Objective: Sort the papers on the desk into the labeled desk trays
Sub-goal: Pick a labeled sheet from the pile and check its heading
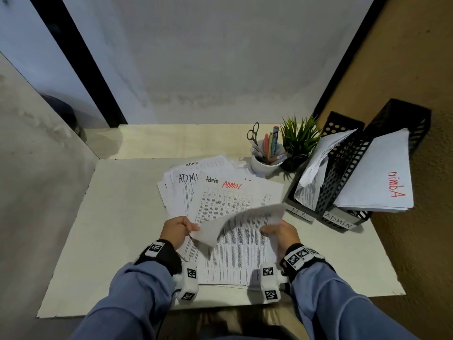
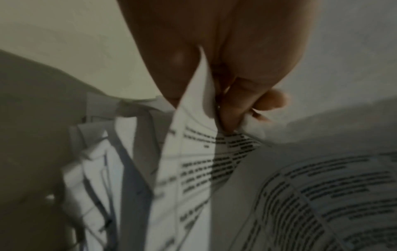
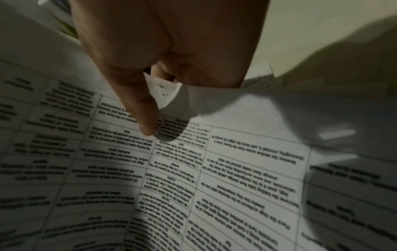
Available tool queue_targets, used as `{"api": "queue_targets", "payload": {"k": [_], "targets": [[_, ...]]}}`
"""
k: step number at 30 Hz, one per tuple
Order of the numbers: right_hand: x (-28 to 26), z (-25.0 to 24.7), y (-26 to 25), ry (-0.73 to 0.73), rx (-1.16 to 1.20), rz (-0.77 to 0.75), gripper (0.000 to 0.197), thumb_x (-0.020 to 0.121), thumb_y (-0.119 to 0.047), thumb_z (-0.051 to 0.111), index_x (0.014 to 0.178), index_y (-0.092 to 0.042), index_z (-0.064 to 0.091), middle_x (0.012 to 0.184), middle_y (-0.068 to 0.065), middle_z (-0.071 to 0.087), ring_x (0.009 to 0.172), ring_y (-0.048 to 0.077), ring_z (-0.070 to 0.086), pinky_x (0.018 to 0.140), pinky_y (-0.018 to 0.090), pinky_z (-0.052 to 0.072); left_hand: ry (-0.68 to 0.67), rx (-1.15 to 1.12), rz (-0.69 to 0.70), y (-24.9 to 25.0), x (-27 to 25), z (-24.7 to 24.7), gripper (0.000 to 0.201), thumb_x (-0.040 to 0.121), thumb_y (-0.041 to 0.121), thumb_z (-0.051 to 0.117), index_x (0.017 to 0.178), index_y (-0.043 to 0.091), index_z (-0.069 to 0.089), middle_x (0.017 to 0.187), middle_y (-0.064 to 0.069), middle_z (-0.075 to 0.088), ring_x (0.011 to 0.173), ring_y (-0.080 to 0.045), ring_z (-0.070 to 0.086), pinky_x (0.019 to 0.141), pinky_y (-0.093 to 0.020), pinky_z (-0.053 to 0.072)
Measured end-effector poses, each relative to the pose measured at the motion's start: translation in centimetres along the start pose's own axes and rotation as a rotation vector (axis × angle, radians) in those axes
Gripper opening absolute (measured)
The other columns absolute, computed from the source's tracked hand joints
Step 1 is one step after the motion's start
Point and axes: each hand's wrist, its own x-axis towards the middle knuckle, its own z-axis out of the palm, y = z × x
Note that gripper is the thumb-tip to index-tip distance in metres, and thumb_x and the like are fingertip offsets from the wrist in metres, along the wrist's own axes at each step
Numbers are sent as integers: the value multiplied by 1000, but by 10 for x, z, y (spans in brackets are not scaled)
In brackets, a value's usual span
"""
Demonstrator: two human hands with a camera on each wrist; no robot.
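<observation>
Between both hands' grip, the lifted sheet (image 1: 241, 220) arches above the paper stack (image 1: 228, 192).

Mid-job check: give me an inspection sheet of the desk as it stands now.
Surface: pale desk board, partly covered.
Job's things: printed sheets marked ADMIN fanned out; one lifted white sheet; black mesh trays labeled HR and ADMIN both hold papers.
Clutter: white cup of pens and scissors; small green plant.
Grippers: left hand and right hand each pinch the lifted sheet.
Cables: nothing seen.
Surroundings: grey partition; brown wall on the right.
</observation>
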Motion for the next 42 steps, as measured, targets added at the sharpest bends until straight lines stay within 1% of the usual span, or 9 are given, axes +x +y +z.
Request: {"api": "queue_targets", "payload": {"k": [6,11,16,20,23,26,36,38,42], "targets": [[9,5,1,-6,-15,3,31,70,27,48,93,8,56,90,22,60,88,35,57,81,46,50,116,120,28,7,-2,14,45,64,-24,28,43,7,54,80,-14,68,82,-25,59,78,-27,45],[13,6,8,64,-154,21,24,71,25,53,67,2,58,73,12,60,74,28,56,62,31,46,282,441,28,9,15,7,31,85,-7,43,108,6,59,115,-11,60,106,-32,56,90,-31,43],[15,8,12,45,-216,-10,29,69,27,54,58,1,61,63,7,63,68,26,57,67,33,49,213,514,-126,17,21,13,44,87,15,55,129,7,44,123,-16,56,110,-33,55,87,-29,42],[11,10,7,33,-274,-43,29,70,25,57,59,-2,62,65,3,62,69,24,56,56,24,45,124,511,-121,11,23,16,43,81,19,65,120,12,50,111,-10,59,101,-29,59,80,-27,42],[8,11,5,31,-222,-43,24,70,26,55,69,4,63,68,4,60,66,24,55,50,20,47,70,509,-9,8,22,18,6,82,8,58,81,13,61,75,-7,57,74,-24,52,64,-24,35],[11,10,6,36,-129,-11,22,70,27,52,72,8,62,72,10,61,74,30,56,62,28,49,121,350,-10,5,19,14,21,83,5,52,68,11,66,64,-9,53,61,-22,44,55,-23,32],[17,17,-5,65,-30,-5,18,71,18,57,80,3,58,83,11,60,82,31,56,68,29,45,20,265,-30,6,6,11,24,88,-6,49,84,10,66,92,-7,59,88,-25,57,82,-33,47],[17,17,-10,81,-83,-12,19,70,16,61,82,0,60,80,11,61,78,30,59,67,24,48,2,259,-34,9,4,14,28,78,-14,45,64,4,61,84,-15,62,81,-33,59,73,-42,53],[16,15,-13,87,-130,-7,26,71,19,59,92,2,58,81,12,59,71,23,53,56,24,43,243,343,-5,15,10,12,26,74,-15,46,74,-4,69,93,-16,67,81,-32,61,68,-34,47]]}}
